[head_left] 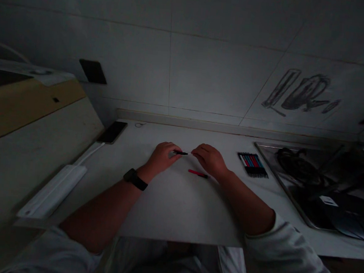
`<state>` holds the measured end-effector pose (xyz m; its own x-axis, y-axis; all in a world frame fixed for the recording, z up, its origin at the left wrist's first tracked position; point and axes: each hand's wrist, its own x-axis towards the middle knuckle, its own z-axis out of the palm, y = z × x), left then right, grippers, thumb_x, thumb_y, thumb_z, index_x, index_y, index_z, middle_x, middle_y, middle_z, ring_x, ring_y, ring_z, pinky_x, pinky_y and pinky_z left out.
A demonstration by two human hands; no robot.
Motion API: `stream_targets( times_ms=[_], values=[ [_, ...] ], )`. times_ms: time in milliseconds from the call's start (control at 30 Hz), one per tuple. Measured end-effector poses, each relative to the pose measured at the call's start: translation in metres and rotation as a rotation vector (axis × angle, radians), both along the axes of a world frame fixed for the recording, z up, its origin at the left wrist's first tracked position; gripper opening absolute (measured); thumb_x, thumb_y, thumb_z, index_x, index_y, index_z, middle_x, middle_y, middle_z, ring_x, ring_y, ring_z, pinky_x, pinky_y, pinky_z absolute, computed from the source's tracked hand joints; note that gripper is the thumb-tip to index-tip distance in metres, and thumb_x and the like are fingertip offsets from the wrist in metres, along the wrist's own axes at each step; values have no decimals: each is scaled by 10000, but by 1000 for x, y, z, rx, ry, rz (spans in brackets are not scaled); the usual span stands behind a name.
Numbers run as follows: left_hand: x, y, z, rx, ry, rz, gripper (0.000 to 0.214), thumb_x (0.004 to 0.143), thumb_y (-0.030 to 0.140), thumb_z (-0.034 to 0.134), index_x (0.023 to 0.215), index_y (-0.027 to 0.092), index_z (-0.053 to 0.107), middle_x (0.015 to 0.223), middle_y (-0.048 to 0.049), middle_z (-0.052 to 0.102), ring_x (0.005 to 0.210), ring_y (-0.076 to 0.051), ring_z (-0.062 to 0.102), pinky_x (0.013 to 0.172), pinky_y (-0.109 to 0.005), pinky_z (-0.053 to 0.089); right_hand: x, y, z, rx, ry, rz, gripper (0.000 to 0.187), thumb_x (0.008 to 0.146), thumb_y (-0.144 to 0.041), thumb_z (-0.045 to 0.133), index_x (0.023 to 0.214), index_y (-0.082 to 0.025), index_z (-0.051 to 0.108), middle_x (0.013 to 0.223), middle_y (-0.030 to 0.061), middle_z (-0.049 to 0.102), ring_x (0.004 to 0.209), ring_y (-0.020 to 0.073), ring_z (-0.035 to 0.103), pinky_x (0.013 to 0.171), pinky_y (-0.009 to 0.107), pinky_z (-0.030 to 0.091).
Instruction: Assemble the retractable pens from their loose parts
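My left hand (164, 155) is closed, pinching a slim black pen part (181, 153) between thumb and fingers above the white counter. Just to its right, my right hand (208, 157) has its fingertips together on a thin pale piece (190, 153) in line with the black part. Whether the two pieces are joined is too small to tell. Below my right hand lies a red pen piece (196, 172) with a black end, flat on the counter and touched by neither hand. A black watch is on my left wrist.
A pack of coloured pens (252, 164) lies right of my hands. Further right a metal-rimmed sink (286, 183) holds dark objects. At left are a phone (113, 132) and a white power strip (53, 190) with a cable. The counter (176, 211) meets a tiled wall.
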<state>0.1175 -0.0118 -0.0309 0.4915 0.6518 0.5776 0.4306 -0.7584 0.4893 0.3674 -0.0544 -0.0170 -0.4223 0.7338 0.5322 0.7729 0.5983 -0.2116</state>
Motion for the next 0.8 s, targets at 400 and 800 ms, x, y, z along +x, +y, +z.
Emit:
stream_targets(
  times_ms=[400, 800],
  values=[
    [0, -1, 1, -7, -21, -27, 87, 950, 299, 714, 994, 241, 761, 957, -37, 751, 928, -209, 688, 883, -387, 537, -3, -4, -3, 13, 81, 18, 324, 1002, -371, 637, 1305, -258, 654, 1187, 111, 735, 1069, 274, 683, 924, 403, 537],
    [0, -2, -1, 23, 2, -33, 81, 918, 273, 750, 983, 226, 754, 970, -42, 715, 940, -204, 669, 884, -366, 534, -3, -1, -2, 69, 15, 12, 214, 1047, -320, 537, 1030, -222, 726, 1043, 111, 726, 976, 251, 647, 895, 392, 508]
  ],
)
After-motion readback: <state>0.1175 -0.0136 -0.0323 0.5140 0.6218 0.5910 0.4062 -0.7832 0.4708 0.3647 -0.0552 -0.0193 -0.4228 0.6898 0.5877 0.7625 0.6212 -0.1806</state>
